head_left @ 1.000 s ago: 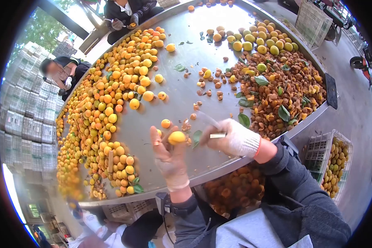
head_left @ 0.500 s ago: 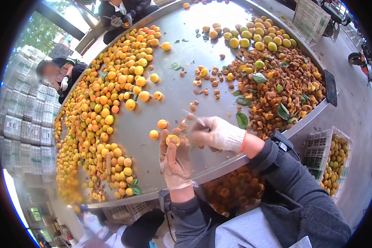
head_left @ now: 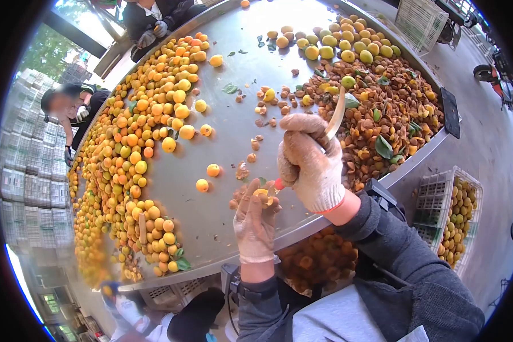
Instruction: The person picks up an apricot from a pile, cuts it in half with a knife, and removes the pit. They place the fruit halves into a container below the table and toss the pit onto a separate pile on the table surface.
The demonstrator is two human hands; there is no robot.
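My left hand (head_left: 255,225), in a stained pale glove, is closed on a cut apricot (head_left: 262,194) held at the fingertips, its orange flesh showing. My right hand (head_left: 310,162), gloved too, wraps round a knife (head_left: 337,117) whose curved, shiny blade points up and away from the fruit. A red end of the knife (head_left: 279,183) sticks out below the fist, close against the cut apricot; whether it touches cannot be made out. Two whole apricots (head_left: 207,178) lie on the metal table just beyond my left hand. Pit scraps (head_left: 242,170) lie near my fingers.
A long heap of apricots (head_left: 137,137) covers the left of the metal table (head_left: 222,125). At right sits a mound of brown pits and scraps (head_left: 376,125) with leaves, greener fruit behind. A full crate (head_left: 456,222) stands right, below the edge. Co-workers (head_left: 77,105) work along the far side.
My right hand has turned over and moved up to the cut apricot; the blade now points upward and the red end faces the fruit. My left hand has shifted slightly right. The view has moved slightly.
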